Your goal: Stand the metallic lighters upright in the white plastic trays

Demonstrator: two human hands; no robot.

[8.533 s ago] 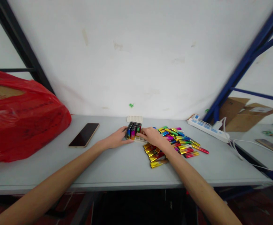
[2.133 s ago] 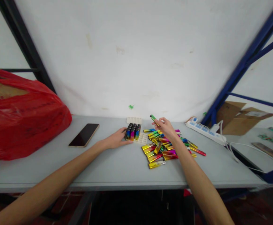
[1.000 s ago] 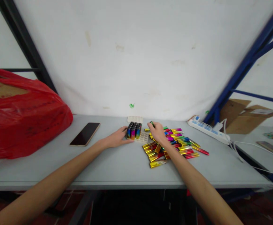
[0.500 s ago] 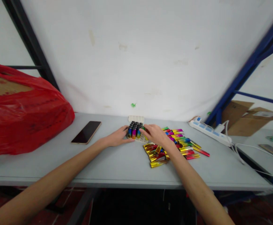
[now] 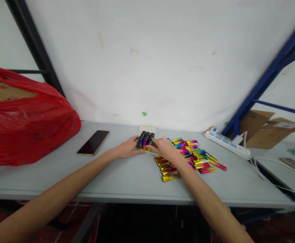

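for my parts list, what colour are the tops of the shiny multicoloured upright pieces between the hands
Their tops look black, best seen in the head view.

Blk-topped lighters (image 5: 144,143) w/ shiny blue, magenta & yellow bodies stand upright, packed tight in rows; a pale ridged strip (image 5: 147,128) shows just behind, unclear if attached. A loose pile (image 5: 198,154) of more lies flat & overlapping to the R, metallic gold, red, green, blue, etc., partly hidden.

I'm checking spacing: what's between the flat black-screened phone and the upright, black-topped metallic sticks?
From the phone across, the head view shows smooth grey tabletop, then the left hand, its fingers at the sticks.
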